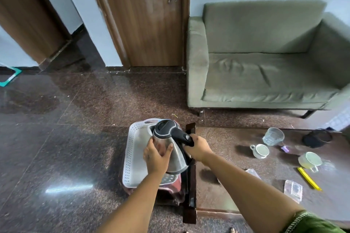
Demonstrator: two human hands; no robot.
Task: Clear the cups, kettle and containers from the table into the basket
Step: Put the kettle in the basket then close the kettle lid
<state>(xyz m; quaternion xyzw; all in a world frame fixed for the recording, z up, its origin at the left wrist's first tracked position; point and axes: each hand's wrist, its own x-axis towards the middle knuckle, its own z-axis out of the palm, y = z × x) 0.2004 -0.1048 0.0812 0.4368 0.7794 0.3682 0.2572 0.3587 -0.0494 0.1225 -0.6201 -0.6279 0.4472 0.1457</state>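
A steel kettle (177,154) with a black lid and handle hangs tilted over the white perforated basket (134,159), which stands on the floor left of the table. My right hand (198,147) grips the black handle. My left hand (157,156) presses against the kettle's steel side. On the brown table (223,149) remain a clear glass cup (273,136), a white cup (260,151), a yellowish cup (310,159), a dark round container (317,138) and a clear flat container (293,191).
A yellow pencil-like stick (308,178) and a small purple item (285,148) lie on the table. A green sofa (265,73) stands behind it. A wooden door (147,16) is at the back. Dark polished floor (56,147) spreads to the left.
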